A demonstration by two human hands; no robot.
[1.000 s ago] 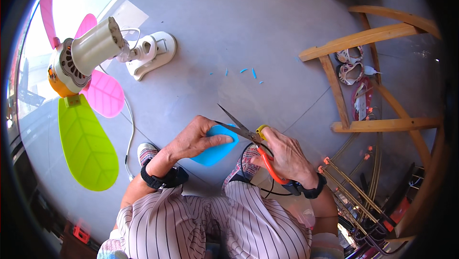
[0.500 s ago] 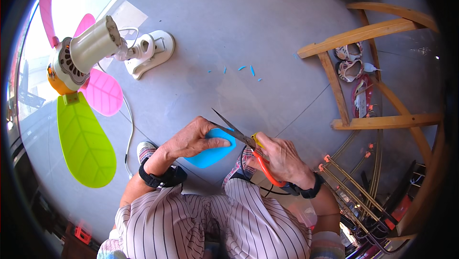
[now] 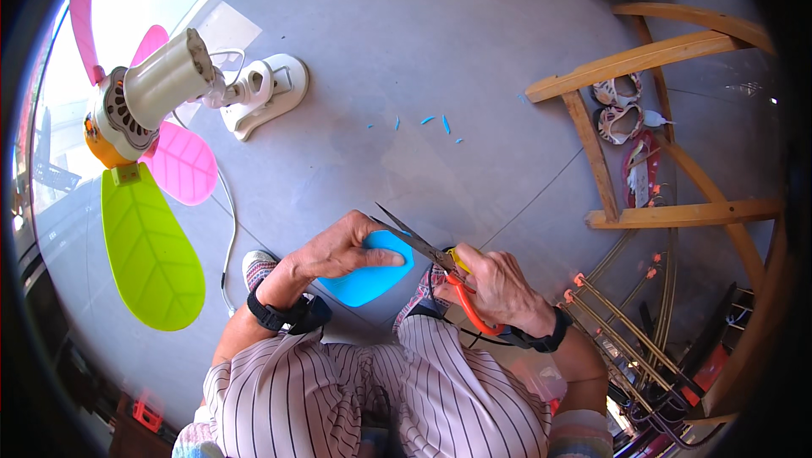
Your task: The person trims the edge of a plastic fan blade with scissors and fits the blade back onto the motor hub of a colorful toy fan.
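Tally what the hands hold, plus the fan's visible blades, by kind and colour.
Blue sheet in left hand: 1
Scissors in right hand: 1
Pink fan blades: 3
Green fan blade: 1
Total: 6

Scissors (image 3: pixel 439 257) right of piece (image 3: pixel 365 283), fan (image 3: pixel 163 76) left

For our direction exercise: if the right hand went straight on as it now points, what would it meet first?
Beyond its scissors, the right hand would probably meet the blue piece the left hand holds; depth is unclear.
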